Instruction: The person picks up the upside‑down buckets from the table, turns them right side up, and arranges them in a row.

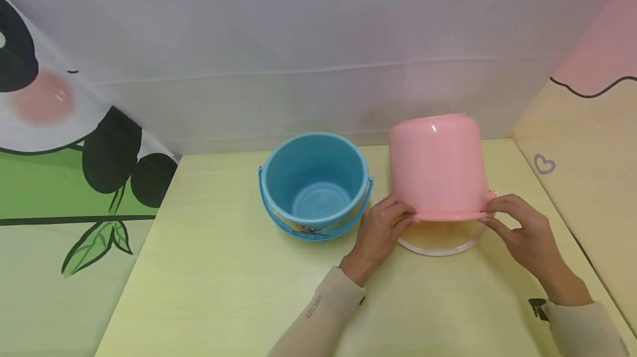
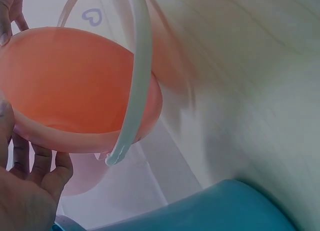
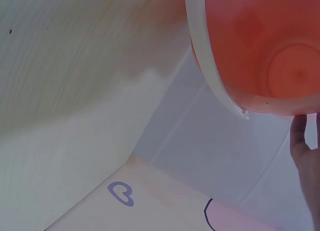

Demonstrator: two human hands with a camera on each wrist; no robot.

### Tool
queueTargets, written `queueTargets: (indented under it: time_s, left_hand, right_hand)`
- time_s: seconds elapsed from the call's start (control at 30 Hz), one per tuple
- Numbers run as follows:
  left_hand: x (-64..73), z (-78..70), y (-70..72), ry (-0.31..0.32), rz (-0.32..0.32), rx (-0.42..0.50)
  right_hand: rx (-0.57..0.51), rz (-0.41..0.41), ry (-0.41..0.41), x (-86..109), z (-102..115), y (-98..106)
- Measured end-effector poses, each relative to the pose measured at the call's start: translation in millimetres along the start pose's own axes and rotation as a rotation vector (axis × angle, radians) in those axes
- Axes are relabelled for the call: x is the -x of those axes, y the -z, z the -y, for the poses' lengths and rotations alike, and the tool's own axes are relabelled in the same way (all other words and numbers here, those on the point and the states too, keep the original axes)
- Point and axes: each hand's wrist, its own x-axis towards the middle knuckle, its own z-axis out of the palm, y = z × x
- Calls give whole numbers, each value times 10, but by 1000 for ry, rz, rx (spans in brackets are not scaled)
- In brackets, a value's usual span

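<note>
A pink bucket (image 1: 435, 169) is tipped over on the right side of the table, its base up and its mouth turned down toward the person. My left hand (image 1: 375, 230) pinches the near rim on its left, thumb and fingers on either edge. On the opposite side my right hand (image 1: 530, 238) pinches the same rim. A pale handle (image 2: 135, 81) swings below the mouth across the opening. The bucket's inside (image 3: 295, 71) shows bare in the right wrist view. Left of it a blue bucket (image 1: 313, 152) stands upright, its blue handle lowered against the front.
The pale yellow table (image 1: 214, 279) meets a white cloth backdrop (image 1: 298, 42) behind the buckets. On the right rises a cream panel (image 1: 587, 169) with a small heart. A printed panel (image 1: 59, 191) with green leaves stands at the left.
</note>
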Motion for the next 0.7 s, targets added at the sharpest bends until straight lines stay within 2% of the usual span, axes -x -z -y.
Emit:
queueTargets:
  time_s: [0.33, 0.7]
  left_hand:
    - [-15, -56, 44, 33, -18, -1]
    - [-35, -90, 71, 89, -23, 44]
  right_hand:
    - [25, -26, -47, -21, 32, -8]
    - [40, -39, -93, -32, 64, -24]
